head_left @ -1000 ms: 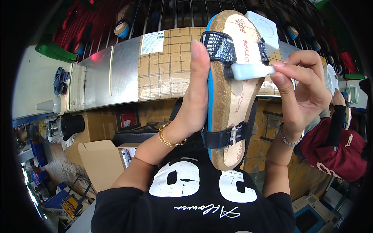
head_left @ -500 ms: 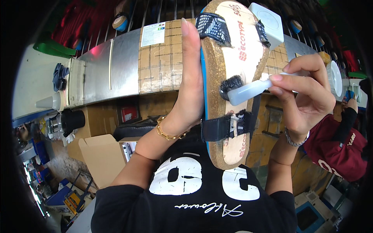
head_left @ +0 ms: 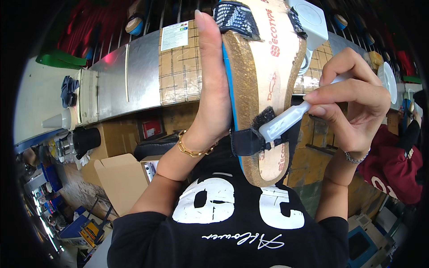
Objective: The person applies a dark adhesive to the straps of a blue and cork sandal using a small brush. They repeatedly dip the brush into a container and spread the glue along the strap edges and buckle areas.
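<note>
A sandal [head_left: 245, 85] stands nearly upright before me, with a cork side, a pale footbed and a blue outer edge. My left hand [head_left: 214, 98] supports it at the left, thumb up along the edge and the other fingers hidden behind. Between thumb and fingers, my right hand [head_left: 357, 102] pinches a small brush [head_left: 288, 121] with a whitish handle. Its black bristles touch the footbed just above the lower black strap [head_left: 246, 143]. A patterned upper strap [head_left: 234, 20] crosses the top, where the picture's edge cuts off the sandal.
Behind the sandal, a metal bench [head_left: 114, 85] bears a taped cardboard carton [head_left: 178, 76] and a white container [head_left: 310, 20]. An open cardboard box [head_left: 120, 178] sits lower left. Other sandals [head_left: 134, 26] rest on rods at the back. A person in maroon [head_left: 389, 165] is at right.
The brush has moved down the footbed toward the lower strap. The sandal has shifted slightly up and left, and its top has passed out of the picture.
</note>
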